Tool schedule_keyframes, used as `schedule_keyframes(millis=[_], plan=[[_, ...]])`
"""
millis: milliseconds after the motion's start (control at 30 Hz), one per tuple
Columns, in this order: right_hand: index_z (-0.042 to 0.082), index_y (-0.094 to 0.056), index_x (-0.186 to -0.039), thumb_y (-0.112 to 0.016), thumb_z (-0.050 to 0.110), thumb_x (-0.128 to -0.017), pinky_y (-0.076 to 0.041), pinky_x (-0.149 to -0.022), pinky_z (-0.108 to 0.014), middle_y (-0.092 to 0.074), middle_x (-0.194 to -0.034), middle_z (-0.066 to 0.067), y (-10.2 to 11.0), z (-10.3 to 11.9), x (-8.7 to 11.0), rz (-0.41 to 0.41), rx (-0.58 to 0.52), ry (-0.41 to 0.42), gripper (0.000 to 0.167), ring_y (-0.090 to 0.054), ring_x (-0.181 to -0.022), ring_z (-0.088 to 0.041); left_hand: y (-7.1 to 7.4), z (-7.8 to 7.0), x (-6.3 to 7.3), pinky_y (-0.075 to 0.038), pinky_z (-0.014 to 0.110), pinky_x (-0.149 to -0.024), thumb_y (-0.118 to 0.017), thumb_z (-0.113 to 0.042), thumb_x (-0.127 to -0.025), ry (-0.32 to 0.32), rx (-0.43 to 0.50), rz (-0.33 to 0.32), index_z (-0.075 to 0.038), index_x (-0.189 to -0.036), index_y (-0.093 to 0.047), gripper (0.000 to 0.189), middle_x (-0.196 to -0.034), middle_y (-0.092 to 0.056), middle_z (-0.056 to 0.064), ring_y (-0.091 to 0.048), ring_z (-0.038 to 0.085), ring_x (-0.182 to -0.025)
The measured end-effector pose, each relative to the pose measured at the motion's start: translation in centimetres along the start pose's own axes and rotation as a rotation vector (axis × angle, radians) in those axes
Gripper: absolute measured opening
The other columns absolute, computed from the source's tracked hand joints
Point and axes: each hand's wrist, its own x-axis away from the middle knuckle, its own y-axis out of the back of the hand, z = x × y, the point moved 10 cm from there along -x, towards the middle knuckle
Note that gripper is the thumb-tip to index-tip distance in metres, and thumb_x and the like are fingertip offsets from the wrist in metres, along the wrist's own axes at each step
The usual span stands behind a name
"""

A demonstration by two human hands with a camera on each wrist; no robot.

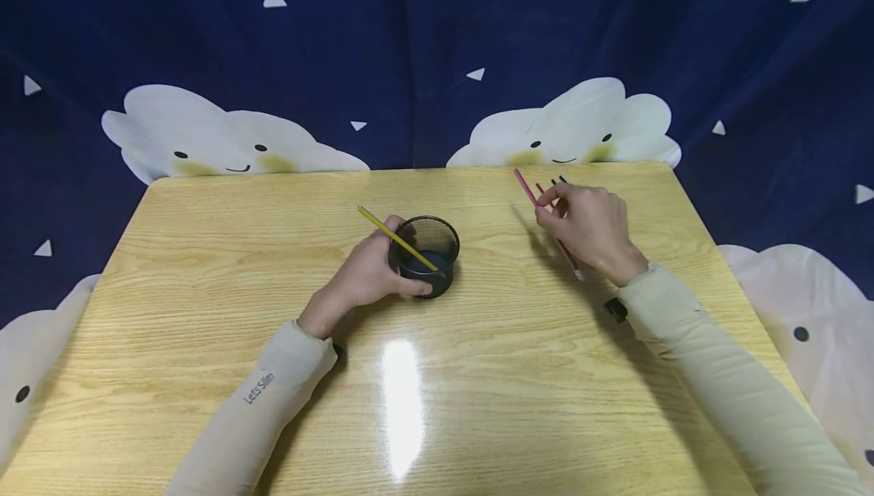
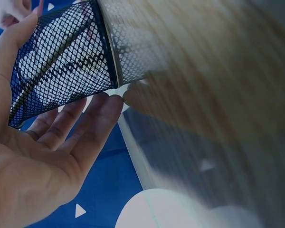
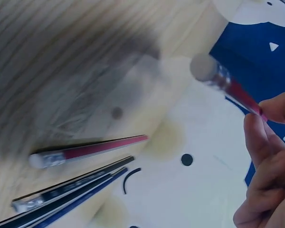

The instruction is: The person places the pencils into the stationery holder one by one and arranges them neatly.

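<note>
A black mesh pencil cup (image 1: 444,284) stands on the table, and my left hand (image 1: 365,272) grips its side, thumb in front and fingers behind. Inside it a yellow pencil (image 1: 385,230) leans to the left, its upper end above the rim. To the right, my right hand (image 1: 592,224) pinches a pink pencil (image 1: 524,185) between thumb and fingertips; its white eraser end points back toward the wrist. Below that hand, in the right wrist view, lie a red pencil (image 3: 104,147), a black pencil (image 3: 76,183) and a blue pencil (image 3: 85,199), partly hidden by the hand in the head view.
The light wooden table (image 1: 225,268) is glossy, with a bright reflection near its front. Behind it hangs a dark blue curtain (image 1: 410,41) with white clouds and triangles, reaching the table's far edge.
</note>
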Motion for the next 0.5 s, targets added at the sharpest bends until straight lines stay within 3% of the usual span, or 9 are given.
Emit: schedule_keyframes(millis=[233, 500], plan=[[0.01, -0.082, -0.096, -0.074, 0.017, -0.093, -0.04, -0.054, -0.042, -0.07, -0.07, 0.002, 1.0, 2.2, -0.1, -0.089, -0.059, 0.073, 0.011, -0.057, -0.056, -0.017, 0.1, 0.2, -0.1, -0.05, 0.049, -0.102, -0.106, -0.027, -0.069, 0.01, 0.003, -0.003, -0.009, -0.138, -0.054, 0.088, -0.122, -0.068, 0.008, -0.064, 0.029, -0.116], [0.013, -0.082, -0.096, -0.074, 0.017, -0.094, -0.035, -0.054, -0.036, -0.07, -0.069, 0.005, 2.3, 4.9, -0.2, -0.162, -0.134, 0.141, 0.01, -0.045, -0.049, -0.006, 0.0, 0.2, -0.1, -0.051, 0.048, -0.101, -0.106, -0.027, -0.069, 0.004, 0.004, 0.0, -0.009, -0.137, -0.054, 0.087, -0.121, -0.068, 0.008, -0.064, 0.029, -0.114]])
